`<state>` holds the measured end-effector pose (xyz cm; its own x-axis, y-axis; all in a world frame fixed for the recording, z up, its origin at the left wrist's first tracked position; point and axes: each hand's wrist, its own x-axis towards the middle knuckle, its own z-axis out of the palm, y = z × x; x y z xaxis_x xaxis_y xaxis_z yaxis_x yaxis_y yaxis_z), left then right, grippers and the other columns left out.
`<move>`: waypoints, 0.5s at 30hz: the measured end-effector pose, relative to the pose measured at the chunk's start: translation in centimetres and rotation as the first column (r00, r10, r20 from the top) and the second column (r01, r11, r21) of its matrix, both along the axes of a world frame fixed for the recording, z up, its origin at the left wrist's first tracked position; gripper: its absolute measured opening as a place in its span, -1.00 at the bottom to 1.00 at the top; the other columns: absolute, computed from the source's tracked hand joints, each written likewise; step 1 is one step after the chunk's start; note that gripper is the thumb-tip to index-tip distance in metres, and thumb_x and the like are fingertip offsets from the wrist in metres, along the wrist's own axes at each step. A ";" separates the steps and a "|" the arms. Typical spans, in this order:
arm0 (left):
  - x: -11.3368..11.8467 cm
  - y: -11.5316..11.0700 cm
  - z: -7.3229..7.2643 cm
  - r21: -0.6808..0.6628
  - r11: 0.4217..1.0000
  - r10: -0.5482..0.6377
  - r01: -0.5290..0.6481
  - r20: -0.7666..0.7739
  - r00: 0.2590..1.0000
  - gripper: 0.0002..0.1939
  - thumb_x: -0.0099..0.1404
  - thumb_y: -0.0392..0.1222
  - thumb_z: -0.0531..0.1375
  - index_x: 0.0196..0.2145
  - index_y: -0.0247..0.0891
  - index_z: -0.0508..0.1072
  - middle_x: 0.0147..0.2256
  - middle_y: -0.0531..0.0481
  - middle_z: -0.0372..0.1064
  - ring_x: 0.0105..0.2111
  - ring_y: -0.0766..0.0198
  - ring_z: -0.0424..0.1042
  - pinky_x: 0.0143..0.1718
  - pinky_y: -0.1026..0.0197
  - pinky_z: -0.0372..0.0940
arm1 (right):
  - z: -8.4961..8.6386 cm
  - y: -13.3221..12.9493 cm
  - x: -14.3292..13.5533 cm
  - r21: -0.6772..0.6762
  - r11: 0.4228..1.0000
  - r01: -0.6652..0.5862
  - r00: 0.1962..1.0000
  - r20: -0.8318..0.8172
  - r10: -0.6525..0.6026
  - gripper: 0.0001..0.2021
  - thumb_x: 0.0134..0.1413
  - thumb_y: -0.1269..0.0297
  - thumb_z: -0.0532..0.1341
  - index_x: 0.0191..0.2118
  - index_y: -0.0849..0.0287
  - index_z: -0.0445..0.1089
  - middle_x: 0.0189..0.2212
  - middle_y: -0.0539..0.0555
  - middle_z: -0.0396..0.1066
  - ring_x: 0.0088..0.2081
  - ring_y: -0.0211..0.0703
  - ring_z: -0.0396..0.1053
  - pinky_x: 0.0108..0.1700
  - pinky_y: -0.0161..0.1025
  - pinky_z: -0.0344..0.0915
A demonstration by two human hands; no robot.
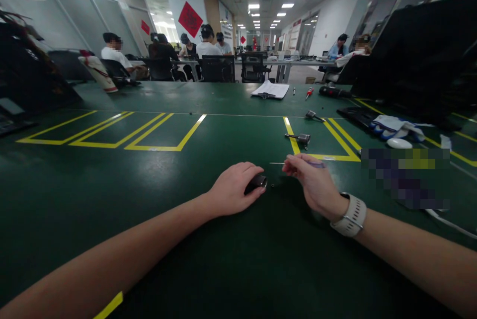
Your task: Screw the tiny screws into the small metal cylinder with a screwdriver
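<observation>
My left hand (pixel 235 187) is closed around a dark cylindrical part (pixel 260 180), which lies on its side on the green tabletop with its open end facing right. Just right of that end sits a tiny ring-like piece (pixel 273 185). My right hand (pixel 311 180), with a pale watch on its wrist, grips a thin screwdriver (pixel 316 164). Its purplish handle rests in the hand and its slim metal shaft points left, above the small piece and apart from it. Behind the right hand lies a metal part with a shaft (pixel 299 138).
Another shafted metal part (pixel 315 116) lies farther back. A clipboard with papers (pixel 271 90), a red tool (pixel 309 93) and a power drill (pixel 334 92) are near the far edge. Gloves (pixel 397 127) and a white mouse (pixel 399 143) lie right. Yellow tape marks the green table (pixel 112 185).
</observation>
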<state>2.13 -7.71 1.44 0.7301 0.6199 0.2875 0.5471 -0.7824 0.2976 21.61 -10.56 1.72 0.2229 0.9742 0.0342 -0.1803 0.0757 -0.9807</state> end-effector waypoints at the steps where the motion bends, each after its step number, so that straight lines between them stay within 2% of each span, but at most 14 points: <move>1: 0.0 0.0 -0.1 -0.011 1.000 0.001 -0.001 -0.013 1.000 -0.66 0.27 -0.08 0.09 -0.05 -0.28 0.31 -0.13 -0.11 0.35 -0.15 0.15 0.34 -0.14 0.04 0.30 | 0.1 -0.2 0.3 -0.024 1.000 -0.004 1.000 -0.017 0.003 -0.82 -0.12 0.22 0.30 -0.58 0.18 0.37 -0.60 -0.04 0.35 -0.50 -0.27 0.27 -0.38 -0.26 0.17; 6: 0.2 -0.1 0.0 -0.046 0.998 0.049 -0.049 0.003 0.999 -0.69 0.30 -0.09 0.05 -0.07 -0.30 0.32 -0.15 -0.11 0.35 -0.19 0.17 0.35 -0.19 0.06 0.31 | -0.1 -1.2 1.1 -0.067 0.997 0.027 0.997 -0.069 -0.031 -0.71 -0.04 0.20 0.24 -0.68 0.17 0.30 -0.73 -0.09 0.21 -0.61 -0.32 0.15 -0.46 -0.27 0.09; 10: 0.2 0.2 0.4 -0.104 0.983 0.166 -0.152 0.137 0.977 -0.71 0.32 -0.10 0.04 -0.08 -0.29 0.34 -0.18 -0.10 0.36 -0.26 0.21 0.36 -0.28 0.10 0.33 | -0.7 -1.2 1.4 -0.033 0.999 -0.038 0.999 -0.007 0.038 -0.70 0.01 0.18 0.21 -0.66 0.16 0.30 -0.71 -0.09 0.22 -0.60 -0.32 0.16 -0.46 -0.28 0.10; 12: 0.2 0.4 0.5 -0.200 0.961 0.239 -0.192 0.245 0.939 -0.69 0.31 -0.09 0.04 -0.07 -0.29 0.33 -0.18 -0.11 0.36 -0.29 0.22 0.38 -0.33 0.12 0.35 | -0.9 -1.2 1.4 -0.025 0.997 -0.067 0.997 0.035 0.067 -0.70 0.03 0.15 0.20 -0.63 0.16 0.31 -0.69 -0.09 0.24 -0.59 -0.32 0.17 -0.47 -0.29 0.09; 15: 0.5 0.5 0.6 -0.452 0.884 0.325 -0.121 0.407 0.854 -0.64 0.29 -0.10 0.07 -0.01 -0.32 0.29 -0.12 -0.15 0.36 -0.27 0.21 0.42 -0.38 0.16 0.39 | -1.1 -1.2 1.5 -0.033 0.996 -0.082 0.991 0.107 0.085 -0.69 0.04 0.11 0.19 -0.61 0.16 0.30 -0.67 -0.09 0.24 -0.57 -0.31 0.18 -0.47 -0.30 0.10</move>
<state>2.65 -7.19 2.06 0.4027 0.8820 0.2449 0.4110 -0.4132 0.8126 23.06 -11.74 0.67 0.1369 0.9903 0.0257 -0.0779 0.0366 -0.9963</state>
